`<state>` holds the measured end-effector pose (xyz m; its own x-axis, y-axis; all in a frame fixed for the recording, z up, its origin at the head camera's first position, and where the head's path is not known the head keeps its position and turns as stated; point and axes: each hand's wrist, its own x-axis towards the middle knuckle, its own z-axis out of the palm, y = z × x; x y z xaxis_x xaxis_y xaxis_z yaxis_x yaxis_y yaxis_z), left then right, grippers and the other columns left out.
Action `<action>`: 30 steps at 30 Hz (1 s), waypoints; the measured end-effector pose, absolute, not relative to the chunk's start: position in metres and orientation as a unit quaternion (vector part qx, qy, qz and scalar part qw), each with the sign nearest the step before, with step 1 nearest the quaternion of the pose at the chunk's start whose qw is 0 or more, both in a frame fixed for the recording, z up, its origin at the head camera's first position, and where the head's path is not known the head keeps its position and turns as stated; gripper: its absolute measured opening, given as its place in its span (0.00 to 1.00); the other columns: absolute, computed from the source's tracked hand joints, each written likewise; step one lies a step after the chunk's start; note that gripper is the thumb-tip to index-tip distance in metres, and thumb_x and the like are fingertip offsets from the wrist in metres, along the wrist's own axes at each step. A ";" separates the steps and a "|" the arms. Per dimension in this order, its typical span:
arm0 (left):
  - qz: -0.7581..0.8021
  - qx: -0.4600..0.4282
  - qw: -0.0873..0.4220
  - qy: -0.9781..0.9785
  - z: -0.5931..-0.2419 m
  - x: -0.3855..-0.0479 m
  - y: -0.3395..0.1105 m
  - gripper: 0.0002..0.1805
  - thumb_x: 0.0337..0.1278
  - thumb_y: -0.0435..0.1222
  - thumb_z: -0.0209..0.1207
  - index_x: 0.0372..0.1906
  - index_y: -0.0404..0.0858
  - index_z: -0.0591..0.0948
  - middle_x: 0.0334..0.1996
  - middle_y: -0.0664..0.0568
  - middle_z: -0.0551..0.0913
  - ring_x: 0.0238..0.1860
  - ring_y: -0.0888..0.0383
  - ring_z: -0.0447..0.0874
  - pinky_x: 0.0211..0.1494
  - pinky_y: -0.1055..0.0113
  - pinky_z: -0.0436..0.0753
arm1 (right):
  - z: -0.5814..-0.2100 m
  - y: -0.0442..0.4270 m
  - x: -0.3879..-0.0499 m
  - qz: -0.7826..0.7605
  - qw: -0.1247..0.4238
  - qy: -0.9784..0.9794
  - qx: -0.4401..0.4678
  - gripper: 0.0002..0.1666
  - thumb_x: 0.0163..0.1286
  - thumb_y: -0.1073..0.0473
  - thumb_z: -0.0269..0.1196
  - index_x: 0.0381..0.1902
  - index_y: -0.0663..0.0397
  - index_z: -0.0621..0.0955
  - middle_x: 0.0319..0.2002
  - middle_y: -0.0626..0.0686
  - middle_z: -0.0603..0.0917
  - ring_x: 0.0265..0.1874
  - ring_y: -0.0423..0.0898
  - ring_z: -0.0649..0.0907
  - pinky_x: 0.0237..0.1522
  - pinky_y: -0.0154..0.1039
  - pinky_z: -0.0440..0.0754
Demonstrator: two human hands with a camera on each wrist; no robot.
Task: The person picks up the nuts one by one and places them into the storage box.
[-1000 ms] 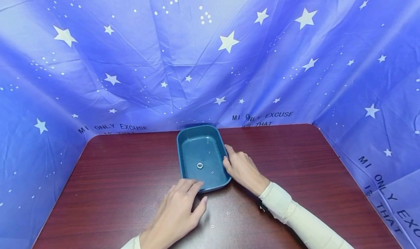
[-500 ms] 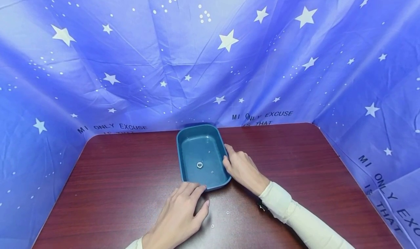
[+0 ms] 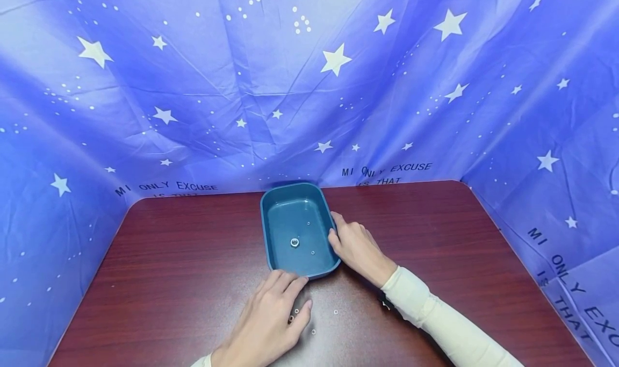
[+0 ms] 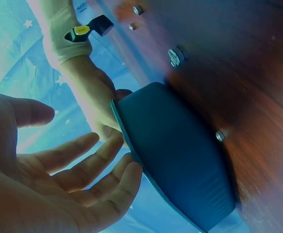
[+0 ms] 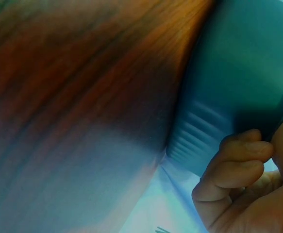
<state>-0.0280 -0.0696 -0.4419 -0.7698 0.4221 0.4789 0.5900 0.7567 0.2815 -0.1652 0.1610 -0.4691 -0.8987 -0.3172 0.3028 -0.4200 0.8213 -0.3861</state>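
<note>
A blue-green plastic tray (image 3: pixel 288 216) stands at the table's far side. In it lie a large metal nut (image 3: pixel 294 243) and small ring-like pieces (image 3: pixel 312 253). My right hand (image 3: pixel 360 249) grips its right wall, thumb at the rim, fingers curled against the outside, as the right wrist view shows. My left hand (image 3: pixel 273 316) is at the near edge with loosely bent fingers; in the left wrist view its fingertips (image 4: pixel 134 170) meet or nearly meet the rim. Under its thumb side, small nuts (image 3: pixel 296 311) show on the table. Another nut (image 4: pixel 176 57) appears larger in the left wrist view.
Two more small rings or nuts lie on the dark red wooden table (image 3: pixel 193 249), one of them a loose ring (image 3: pixel 336 312) right of my left hand. A blue star-printed cloth (image 3: pixel 217 87) hangs behind and along both sides of the table.
My left hand has shifted slightly right and back towards me, its fingers leaving the tray's inside. Small nuts beside its thumb have come into view. The right hand and tray look unmoved.
</note>
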 end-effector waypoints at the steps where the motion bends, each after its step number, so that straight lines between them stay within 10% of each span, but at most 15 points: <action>1: -0.214 -0.278 0.198 -0.915 -0.442 -0.028 -0.069 0.18 0.63 0.43 0.72 0.53 0.38 0.90 0.48 0.56 0.88 0.52 0.59 0.83 0.53 0.58 0.87 | -0.469 0.161 -0.165 0.226 0.114 -0.948 0.194 0.28 0.76 0.61 0.65 0.70 0.68 0.78 0.22 0.59 0.85 0.24 0.57 0.90 0.27 0.58 0.86; 30: -0.211 -0.296 0.211 -0.908 -0.449 -0.021 -0.065 0.17 0.60 0.42 0.75 0.51 0.39 0.90 0.46 0.56 0.87 0.49 0.60 0.82 0.49 0.59 0.87 | -0.468 0.162 -0.165 0.224 0.109 -0.949 0.192 0.29 0.77 0.61 0.64 0.70 0.68 0.78 0.21 0.58 0.84 0.24 0.57 0.89 0.27 0.57 0.86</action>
<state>-0.0213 -0.0647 -0.4490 -0.7362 0.4482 0.5071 0.6257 0.7363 0.2576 -0.1648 0.1619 -0.4680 -0.9022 -0.3165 0.2932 -0.4141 0.8256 -0.3833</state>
